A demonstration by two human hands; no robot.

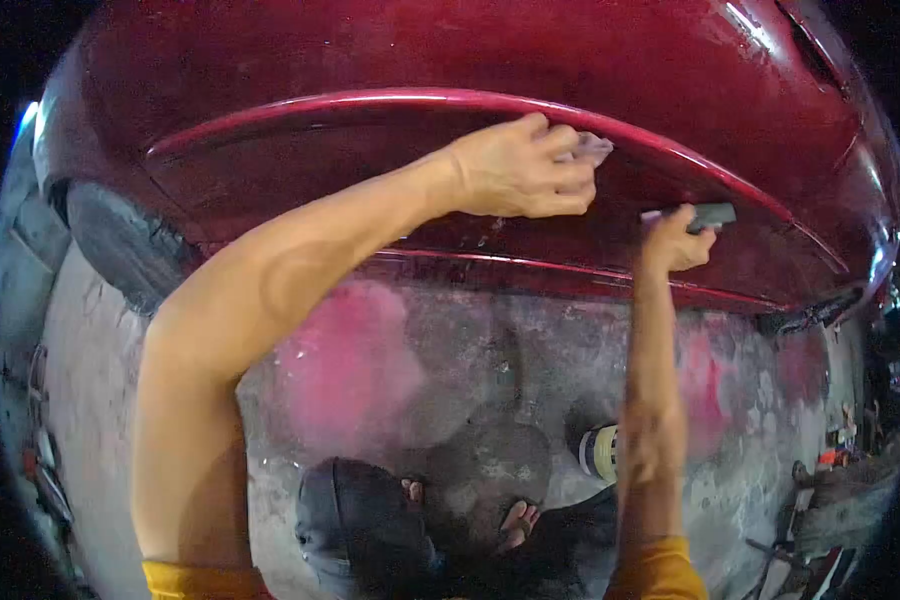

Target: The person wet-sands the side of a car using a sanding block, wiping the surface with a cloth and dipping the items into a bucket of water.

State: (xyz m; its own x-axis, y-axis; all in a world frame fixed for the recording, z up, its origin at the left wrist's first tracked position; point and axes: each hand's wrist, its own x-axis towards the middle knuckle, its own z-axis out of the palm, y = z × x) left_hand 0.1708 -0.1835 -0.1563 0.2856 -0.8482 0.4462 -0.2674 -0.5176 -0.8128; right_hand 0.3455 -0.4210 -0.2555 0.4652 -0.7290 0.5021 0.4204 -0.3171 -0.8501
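Observation:
The side of a dark red car [320, 45] curves across the upper view, with a raised, glossy trim strip [410, 96] along it. My left hand [530, 172] is closed against the panel just below that strip. A pale, crumpled piece [594, 149] sticks out from its fingers; its kind is unclear. Farther right, my right hand [678, 246] grips a flat, dark grey-green block [712, 216] like a sanding block, held close to the lower panel. Small wet-looking specks show on the paint below my left hand.
Pink stains [345, 365] mark the concrete floor [480, 340] beneath the car. A pale, round container [600, 452] stands beside my right forearm. Dark wheels show at both ends of the car. Assorted clutter [840, 450] lies along the right edge.

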